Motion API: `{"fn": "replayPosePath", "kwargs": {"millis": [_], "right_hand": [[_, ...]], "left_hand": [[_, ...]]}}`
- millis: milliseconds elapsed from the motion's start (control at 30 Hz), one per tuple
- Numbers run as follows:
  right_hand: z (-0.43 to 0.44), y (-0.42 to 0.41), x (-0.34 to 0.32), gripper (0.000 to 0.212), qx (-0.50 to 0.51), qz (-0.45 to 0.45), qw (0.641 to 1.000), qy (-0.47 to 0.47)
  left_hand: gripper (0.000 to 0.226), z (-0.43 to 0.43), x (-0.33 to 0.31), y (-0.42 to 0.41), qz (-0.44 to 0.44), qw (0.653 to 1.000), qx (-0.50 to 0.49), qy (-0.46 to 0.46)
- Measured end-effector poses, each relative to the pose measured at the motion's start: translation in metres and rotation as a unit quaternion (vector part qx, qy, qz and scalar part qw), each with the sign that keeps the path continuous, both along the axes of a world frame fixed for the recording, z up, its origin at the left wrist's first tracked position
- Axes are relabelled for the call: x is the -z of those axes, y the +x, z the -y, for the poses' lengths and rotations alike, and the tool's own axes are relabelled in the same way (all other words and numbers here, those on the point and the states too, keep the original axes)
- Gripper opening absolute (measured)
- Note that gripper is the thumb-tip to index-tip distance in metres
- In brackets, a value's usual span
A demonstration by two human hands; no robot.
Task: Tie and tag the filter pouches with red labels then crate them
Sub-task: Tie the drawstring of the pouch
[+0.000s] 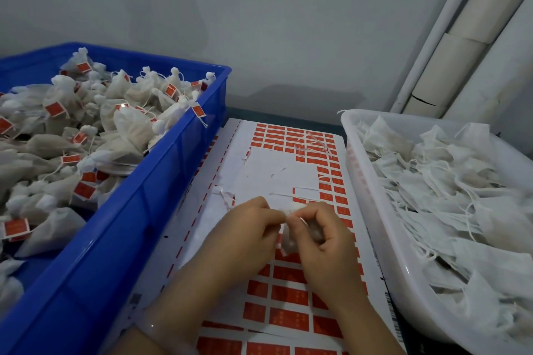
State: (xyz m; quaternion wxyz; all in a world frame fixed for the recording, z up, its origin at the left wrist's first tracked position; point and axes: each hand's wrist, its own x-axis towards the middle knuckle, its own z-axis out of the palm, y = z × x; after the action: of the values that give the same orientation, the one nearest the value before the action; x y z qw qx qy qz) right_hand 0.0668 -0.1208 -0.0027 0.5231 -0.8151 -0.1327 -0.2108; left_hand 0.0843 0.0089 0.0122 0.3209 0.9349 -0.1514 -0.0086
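— Two hands over the label sheet [288, 170]: what do they hold?
— Left hand [251, 228] and right hand [323, 236] each close their grip on one small white pouch [288, 239], blurred. Blue crate [129, 210] of tagged pouches lies left of the sheet; white tub [375, 210] of untied ones, right.

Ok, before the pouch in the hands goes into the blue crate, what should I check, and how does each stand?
1. Pouch held by both hands: ok, left hand and right hand pinch it together.
2. Neck tied: cannot tell, fingers cover it.
3. Red label on its string: cannot tell, only a red-edged bit shows below the fingers.
4. Labels left on the sheet: ok, many remain.
5. Room in the blue crate: ok, near corner shows bare floor.
6. Untied pouches waiting in the white tub: ok, a full pile.
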Motion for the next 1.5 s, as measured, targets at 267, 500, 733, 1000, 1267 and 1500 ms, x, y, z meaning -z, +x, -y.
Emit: {"fn": "replayPosePath", "kwargs": {"millis": [267, 500, 733, 1000, 1267, 1500], "right_hand": [[-0.005, -0.001, 0.009, 0.008, -0.006, 0.047, 0.994, -0.096], [0.000, -0.003, -0.006, 0.008, -0.016, 0.033, 0.999, -0.021], [0.015, 0.001, -0.008, 0.028, -0.115, -0.229, 0.931, 0.261], [0.010, 0.000, -0.004, 0.025, -0.108, -0.182, 0.951, 0.224], [0.005, -0.004, 0.000, 0.014, -0.019, -0.046, 0.999, -0.009], [0.002, -0.002, -0.003, 0.010, -0.049, -0.067, 0.995, 0.059]], "left_hand": [[0.037, -0.003, -0.006, 0.000, -0.248, 0.824, -0.025, -0.510], [0.025, -0.002, 0.004, 0.008, -0.214, 0.879, -0.049, -0.424], [0.026, -0.002, -0.001, -0.001, -0.150, 0.920, 0.089, -0.350], [0.018, 0.000, 0.002, 0.002, -0.045, 0.931, 0.015, -0.363], [0.025, -0.001, -0.001, 0.001, -0.091, 0.923, 0.049, -0.371], [0.028, 0.007, 0.004, -0.004, -0.081, 0.962, 0.068, -0.252]]}}
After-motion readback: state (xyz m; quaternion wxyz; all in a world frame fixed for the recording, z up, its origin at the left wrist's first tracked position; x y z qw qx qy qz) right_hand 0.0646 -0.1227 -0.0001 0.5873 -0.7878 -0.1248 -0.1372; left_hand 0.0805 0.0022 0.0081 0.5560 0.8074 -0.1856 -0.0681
